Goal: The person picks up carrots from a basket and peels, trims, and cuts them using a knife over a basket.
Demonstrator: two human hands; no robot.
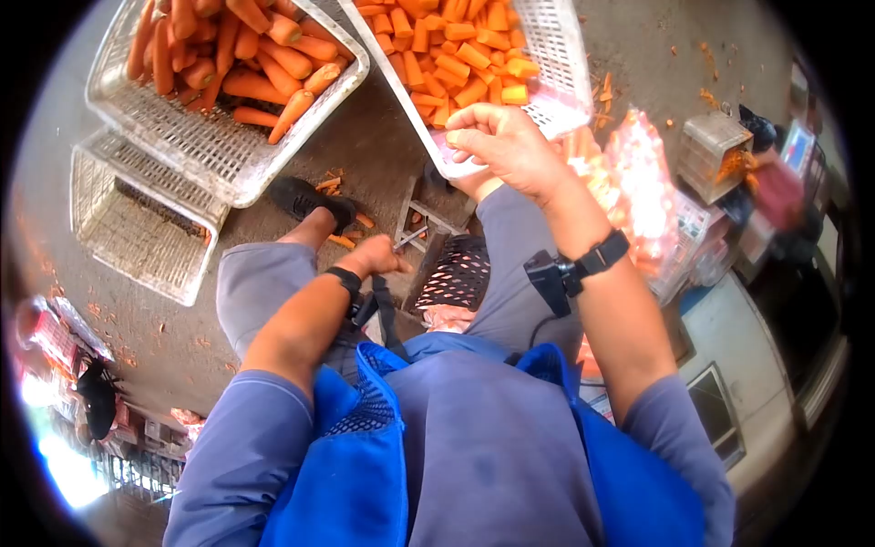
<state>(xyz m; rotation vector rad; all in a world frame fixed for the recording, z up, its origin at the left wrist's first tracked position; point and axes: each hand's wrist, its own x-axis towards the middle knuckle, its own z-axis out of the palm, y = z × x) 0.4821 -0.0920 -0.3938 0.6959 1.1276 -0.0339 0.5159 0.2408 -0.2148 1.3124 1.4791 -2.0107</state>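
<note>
My left hand (372, 256) is closed around a knife (412, 239), whose thin grey blade points to the right between my knees. Most of its handle is hidden in the fist. My right hand (510, 146) is over the near edge of a white basket (567, 68) of cut carrot pieces (469, 64). Its fingers are loosely curled, with a gap between thumb and forefinger and nothing visible in them. To the left, whole carrots (260, 59) fill another white basket (219, 150).
Under the carrot basket lies a dirty white crate (146, 219) on its side. Between my legs are a dark perforated crate (456, 273) and a wooden frame (424, 214). Bright plastic bags (629, 164) and a small bin (715, 150) stand right. Carrot scraps litter the floor.
</note>
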